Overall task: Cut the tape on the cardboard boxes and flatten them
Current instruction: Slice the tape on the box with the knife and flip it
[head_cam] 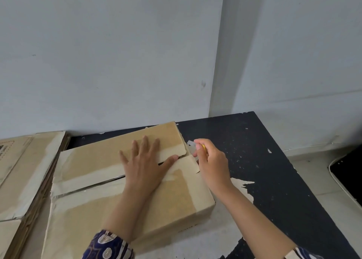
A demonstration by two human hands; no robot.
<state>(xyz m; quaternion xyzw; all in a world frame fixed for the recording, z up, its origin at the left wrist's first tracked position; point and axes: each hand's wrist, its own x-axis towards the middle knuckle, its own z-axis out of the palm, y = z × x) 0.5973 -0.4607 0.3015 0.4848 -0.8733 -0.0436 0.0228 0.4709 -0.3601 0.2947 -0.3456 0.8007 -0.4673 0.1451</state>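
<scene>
A brown cardboard box [94,205] lies on the dark table, its top flaps crossed by pale tape [94,172]. A dark slit runs along the seam between the flaps. My left hand [146,164] presses flat on the top, fingers spread across the seam. My right hand [211,160] is at the box's right end and grips a small yellow-handled cutter [203,147]. The blade is hidden behind my fingers. A loose scrap of clear tape [191,146] sticks up at that end of the seam.
A stack of flattened cardboard [23,172] lies at the left, touching the box. The black table [274,170] has chipped paint and reaches right to its edge. Grey walls stand close behind. A dark object with a white rim [348,172] sits low at the far right.
</scene>
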